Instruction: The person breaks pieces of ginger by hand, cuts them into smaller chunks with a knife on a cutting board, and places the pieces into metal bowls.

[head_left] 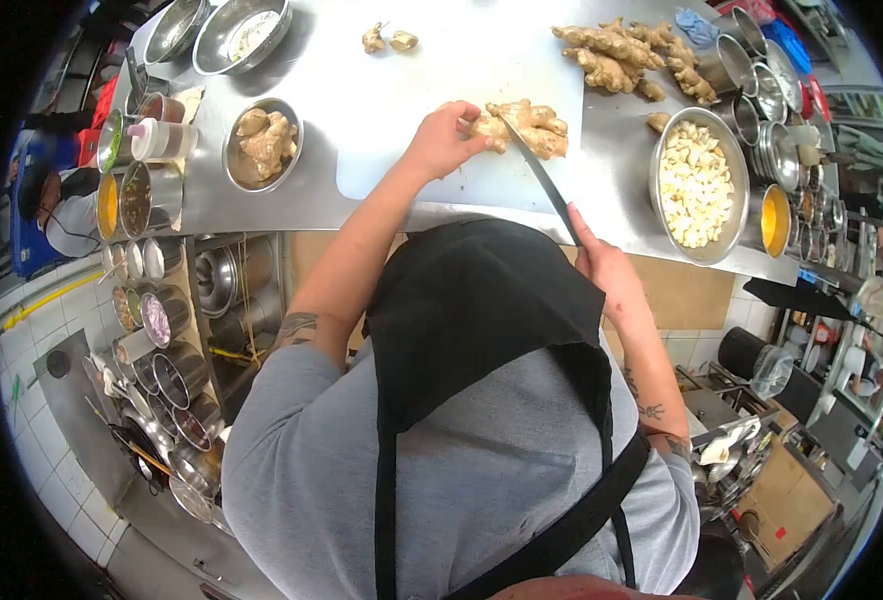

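Note:
A knobbly piece of ginger [539,128] lies on the white cutting board [391,100]. My left hand [446,142] grips its left end, with thumb and fingers closed around it. In my right hand [606,270] is a knife [546,182], held by its handle, its blade slanting up and left. The blade's tip end overlaps the top of the ginger. Two small ginger pieces [401,41] sit farther back on the board. Left of the board, a metal bowl [298,158] holds more ginger pieces [265,145].
A pile of whole ginger [616,55] lies beyond the board's right edge. At the right stands a large metal bowl [654,180] of pale peeled cloves [696,185]. Metal containers line the table's right end. On the left are a squeeze bottle [156,140] and tubs.

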Tool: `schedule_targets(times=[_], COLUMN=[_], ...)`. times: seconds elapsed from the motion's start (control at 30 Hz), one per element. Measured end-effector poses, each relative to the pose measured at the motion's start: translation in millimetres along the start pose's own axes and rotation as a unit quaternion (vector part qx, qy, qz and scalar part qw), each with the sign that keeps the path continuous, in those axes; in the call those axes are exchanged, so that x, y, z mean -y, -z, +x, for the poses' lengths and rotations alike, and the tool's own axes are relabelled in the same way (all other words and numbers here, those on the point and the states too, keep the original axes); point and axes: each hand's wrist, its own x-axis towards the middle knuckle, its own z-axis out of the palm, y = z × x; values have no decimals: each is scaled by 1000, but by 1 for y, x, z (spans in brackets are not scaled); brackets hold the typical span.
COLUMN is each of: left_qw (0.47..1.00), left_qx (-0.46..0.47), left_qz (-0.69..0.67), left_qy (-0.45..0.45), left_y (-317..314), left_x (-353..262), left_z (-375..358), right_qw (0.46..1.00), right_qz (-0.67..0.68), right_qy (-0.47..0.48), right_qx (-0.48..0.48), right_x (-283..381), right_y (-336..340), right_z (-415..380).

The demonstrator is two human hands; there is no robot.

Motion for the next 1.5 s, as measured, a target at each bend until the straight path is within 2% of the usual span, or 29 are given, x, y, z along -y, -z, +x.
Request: schedule_targets(times=[0.1, 0.2, 0.27, 0.33, 0.47, 0.57, 0.67, 0.73, 0.97, 1.0, 1.07, 1.1, 1.2, 1.27, 1.3, 1.33, 1.43, 1.5], left_qw=[981, 947, 922, 921, 917, 916, 920, 919, 899, 905, 883, 869, 874, 915, 930, 923, 912, 899], left_qx=[-118, -139, -88, -15, -17, -35, -16, -9, 43, 71, -24, -67, -124, -25, 25, 46, -26, -35], left_qz=[119, 23, 12, 14, 77, 85, 105, 125, 199, 163, 116, 90, 49, 87, 105, 188, 92, 80], left_qy=[-102, -290, -376, -390, -390, -389, -377, -374, -387, -387, -454, -482, -468, -392, -350, -333, -398, -428], left_y=[-4, -23, -45, -65, -96, -90, -90, -92, -91, -85, -56, -47, -39, -93, -87, -89, -80, -74], left_x=[-4, -41, -71, -85, -71, -74, -73, -72, -76, -87, -135, -150, -155, -76, -71, -81, -112, -125], left_z=[-2, 8, 18, 27, 39, 36, 35, 34, 36, 35, 33, 31, 33, 37, 28, 31, 29, 30], right_qw=[998, 994, 990, 987, 992, 990, 984, 984, 994, 992, 989, 992, 995, 995, 995, 994, 992, 993], right_qz=[-14, -48, -70, -81, -100, -106, -94, -97, -75, -91, -116, -106, -77, -72, -74, -85, -69, -82], right_qy=[-32, -60, -72, -88, -36, -41, -81, -82, -12, -21, -42, -20, 23, 16, 13, 12, -39, -27], right_qx=[44, 81, 97, 110, 74, 80, 126, 123, 80, 80, 81, 73, 53, 63, 68, 67, 98, 79], right_x=[22, 41, 49, 53, 41, 42, 41, 30, 7, 7, 6, 3, 0, 3, 2, 1, 23, 14], right_y=[10, 18, 19, 19, 5, 1, 2, -6, -16, -16, -20, -22, -19, -16, -17, -18, -2, -5], right_z=[0, 2, 6, 8, 7, 8, 12, 12, 13, 14, 15, 12, 14, 12, 10, 14, 12, 15])
